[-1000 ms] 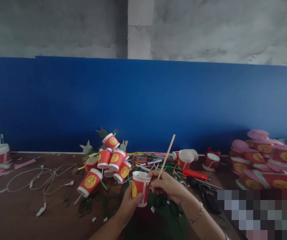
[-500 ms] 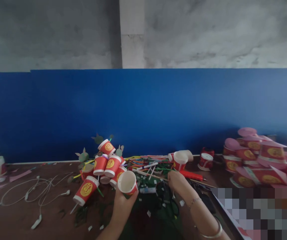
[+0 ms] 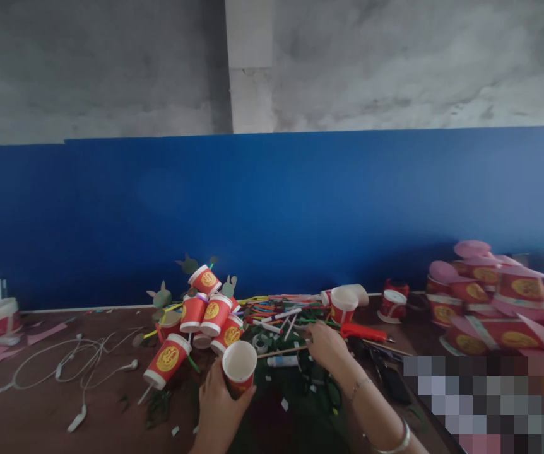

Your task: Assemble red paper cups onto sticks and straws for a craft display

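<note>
My left hand is wrapped round a red paper cup with a white inside, its mouth tilted up towards me. My right hand is closed over the clutter in the middle of the table, fingers pinched at the end of a thin wooden stick that points left towards the cup. Just below the stick lies a white tube. Black-handled scissors rest beneath my right wrist. Left of the held cup is a pile of red cups with straws and grey-green rabbit-ear cutouts.
White cables lie at the left. Coloured pipe cleaners or straws spread along the back. A red glue gun and an upright cup stand behind my right hand. Pink-topped cups are heaped right. A blue partition rises behind.
My left hand and the cup have moved slightly down, with the cup turned more upright. My right hand has shifted a little left, and the stick it pinches now shows pointing towards the cup.
</note>
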Action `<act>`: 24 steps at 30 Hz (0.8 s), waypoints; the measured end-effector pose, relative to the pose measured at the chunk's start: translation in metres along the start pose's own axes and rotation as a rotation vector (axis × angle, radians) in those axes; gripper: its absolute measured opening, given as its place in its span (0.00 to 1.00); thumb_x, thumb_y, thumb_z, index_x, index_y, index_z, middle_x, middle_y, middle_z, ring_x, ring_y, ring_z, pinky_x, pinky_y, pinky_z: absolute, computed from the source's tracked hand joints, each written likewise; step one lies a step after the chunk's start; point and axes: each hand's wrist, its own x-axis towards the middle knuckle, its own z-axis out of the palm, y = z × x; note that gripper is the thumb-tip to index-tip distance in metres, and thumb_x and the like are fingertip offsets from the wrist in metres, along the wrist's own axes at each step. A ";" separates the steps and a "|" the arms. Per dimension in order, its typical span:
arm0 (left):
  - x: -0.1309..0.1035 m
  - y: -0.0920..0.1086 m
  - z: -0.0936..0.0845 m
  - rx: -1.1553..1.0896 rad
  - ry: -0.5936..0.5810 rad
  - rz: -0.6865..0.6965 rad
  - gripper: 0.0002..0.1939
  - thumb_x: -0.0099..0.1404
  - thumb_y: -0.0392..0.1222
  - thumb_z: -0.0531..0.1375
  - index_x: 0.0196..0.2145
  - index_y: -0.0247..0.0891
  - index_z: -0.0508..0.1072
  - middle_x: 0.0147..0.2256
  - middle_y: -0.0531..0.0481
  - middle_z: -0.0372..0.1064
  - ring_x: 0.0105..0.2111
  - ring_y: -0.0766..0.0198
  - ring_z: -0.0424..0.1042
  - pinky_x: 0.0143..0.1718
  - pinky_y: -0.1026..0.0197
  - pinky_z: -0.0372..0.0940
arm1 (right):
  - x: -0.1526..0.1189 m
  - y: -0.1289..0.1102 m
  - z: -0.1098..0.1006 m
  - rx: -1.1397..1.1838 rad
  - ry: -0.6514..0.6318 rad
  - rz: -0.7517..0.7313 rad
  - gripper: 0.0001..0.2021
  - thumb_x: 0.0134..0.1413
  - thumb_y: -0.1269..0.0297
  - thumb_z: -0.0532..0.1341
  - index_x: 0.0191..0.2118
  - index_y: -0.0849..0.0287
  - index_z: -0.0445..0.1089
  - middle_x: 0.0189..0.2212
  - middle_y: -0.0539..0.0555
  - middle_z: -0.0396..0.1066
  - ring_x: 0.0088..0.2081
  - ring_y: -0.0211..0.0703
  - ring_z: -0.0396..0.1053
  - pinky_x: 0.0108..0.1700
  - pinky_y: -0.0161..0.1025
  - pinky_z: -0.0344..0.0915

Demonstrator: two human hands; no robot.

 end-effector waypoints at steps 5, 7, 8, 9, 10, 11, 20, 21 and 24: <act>-0.001 -0.006 0.004 -0.066 0.043 0.069 0.41 0.44 0.49 0.66 0.54 0.32 0.59 0.50 0.34 0.65 0.51 0.42 0.65 0.50 0.45 0.61 | -0.001 -0.010 0.006 0.000 0.047 -0.090 0.17 0.56 0.71 0.50 0.48 0.60 0.70 0.44 0.61 0.71 0.49 0.52 0.65 0.48 0.42 0.58; -0.002 -0.004 0.002 -0.121 0.113 0.121 0.44 0.46 0.51 0.66 0.56 0.32 0.55 0.52 0.33 0.63 0.52 0.43 0.64 0.50 0.44 0.61 | -0.003 -0.016 0.013 0.009 0.061 -0.141 0.20 0.58 0.68 0.50 0.56 0.56 0.63 0.47 0.59 0.69 0.51 0.53 0.62 0.49 0.44 0.57; -0.002 -0.002 -0.001 -0.149 0.145 0.143 0.44 0.48 0.51 0.65 0.57 0.32 0.54 0.52 0.33 0.62 0.51 0.44 0.65 0.49 0.44 0.62 | -0.004 -0.020 0.017 0.018 0.068 -0.172 0.21 0.59 0.67 0.49 0.58 0.53 0.60 0.48 0.59 0.69 0.51 0.53 0.61 0.49 0.45 0.57; -0.003 0.001 -0.003 -0.177 0.178 0.158 0.42 0.50 0.51 0.64 0.57 0.33 0.53 0.52 0.34 0.61 0.50 0.44 0.65 0.48 0.44 0.63 | -0.005 -0.023 0.021 0.026 0.075 -0.197 0.22 0.60 0.66 0.48 0.59 0.52 0.59 0.48 0.59 0.69 0.50 0.53 0.61 0.49 0.46 0.57; -0.005 0.003 -0.006 -0.202 0.212 0.181 0.39 0.52 0.51 0.63 0.57 0.33 0.54 0.51 0.34 0.61 0.49 0.45 0.66 0.47 0.44 0.64 | -0.006 -0.025 0.025 0.029 0.082 -0.218 0.22 0.61 0.65 0.48 0.60 0.52 0.58 0.48 0.59 0.69 0.50 0.53 0.61 0.48 0.46 0.56; -0.007 0.006 -0.010 -0.225 0.228 0.204 0.36 0.55 0.49 0.61 0.57 0.33 0.55 0.51 0.34 0.60 0.49 0.46 0.66 0.46 0.45 0.65 | -0.006 -0.027 0.029 0.029 0.088 -0.227 0.21 0.61 0.64 0.48 0.59 0.52 0.59 0.48 0.60 0.69 0.50 0.54 0.61 0.49 0.47 0.56; -0.024 0.018 -0.020 -0.310 0.280 0.669 0.24 0.60 0.31 0.55 0.54 0.36 0.60 0.48 0.37 0.65 0.50 0.50 0.64 0.46 0.48 0.65 | 0.002 -0.026 0.025 0.101 0.096 0.009 0.16 0.60 0.63 0.48 0.37 0.57 0.74 0.40 0.57 0.75 0.47 0.52 0.67 0.44 0.42 0.58; -0.024 0.017 -0.020 -0.316 0.271 0.747 0.23 0.60 0.29 0.55 0.53 0.37 0.62 0.46 0.38 0.68 0.48 0.52 0.66 0.45 0.49 0.65 | 0.003 -0.022 0.018 0.100 0.101 0.044 0.16 0.59 0.63 0.49 0.34 0.57 0.74 0.37 0.57 0.76 0.44 0.51 0.68 0.43 0.42 0.58; -0.026 0.018 -0.019 -0.363 0.017 0.964 0.17 0.60 0.28 0.53 0.45 0.42 0.70 0.37 0.45 0.74 0.38 0.57 0.72 0.39 0.55 0.67 | 0.002 -0.007 -0.007 0.103 0.129 0.124 0.13 0.55 0.66 0.52 0.31 0.56 0.74 0.33 0.56 0.76 0.40 0.50 0.71 0.39 0.40 0.58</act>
